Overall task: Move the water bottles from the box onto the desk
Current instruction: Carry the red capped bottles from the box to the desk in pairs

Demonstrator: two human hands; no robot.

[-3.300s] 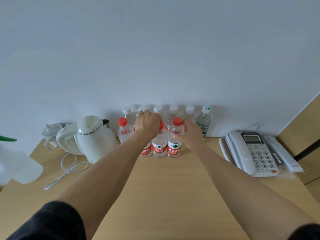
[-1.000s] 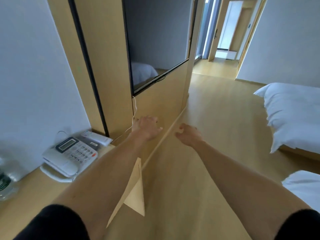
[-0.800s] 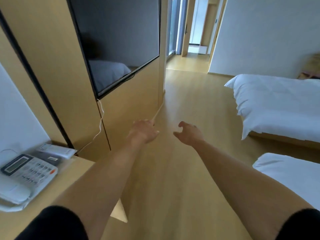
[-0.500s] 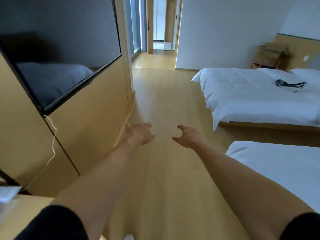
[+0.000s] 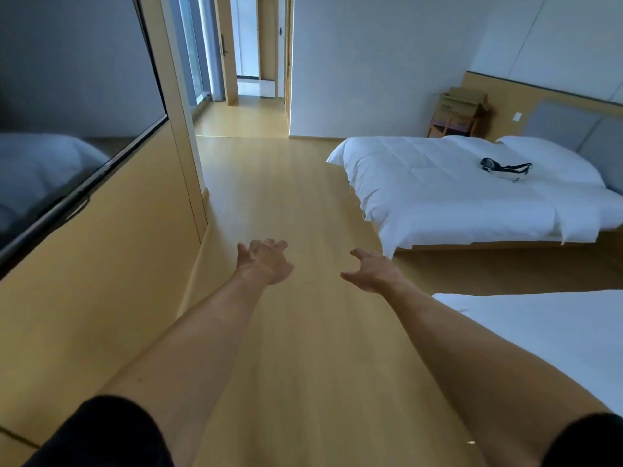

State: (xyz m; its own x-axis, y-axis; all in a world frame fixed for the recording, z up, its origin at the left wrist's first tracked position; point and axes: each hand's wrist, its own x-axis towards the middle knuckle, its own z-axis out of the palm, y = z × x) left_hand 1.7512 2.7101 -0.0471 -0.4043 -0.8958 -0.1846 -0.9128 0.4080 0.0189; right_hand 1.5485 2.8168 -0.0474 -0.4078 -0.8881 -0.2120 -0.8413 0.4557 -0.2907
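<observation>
view swung off desk, hands (image 5: 317, 267) empty

Wood floor (image 5: 290, 203), 2 white beds (image 5: 455, 193)

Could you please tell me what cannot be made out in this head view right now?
- The water bottles, box and desk: none is in the head view.
- Near bed: cut off by the right edge.
- Television: cut off by the left edge.
- Dark item on the far bed: too small to identify.
- Left hand and right hand: both empty, fingers spread.
</observation>
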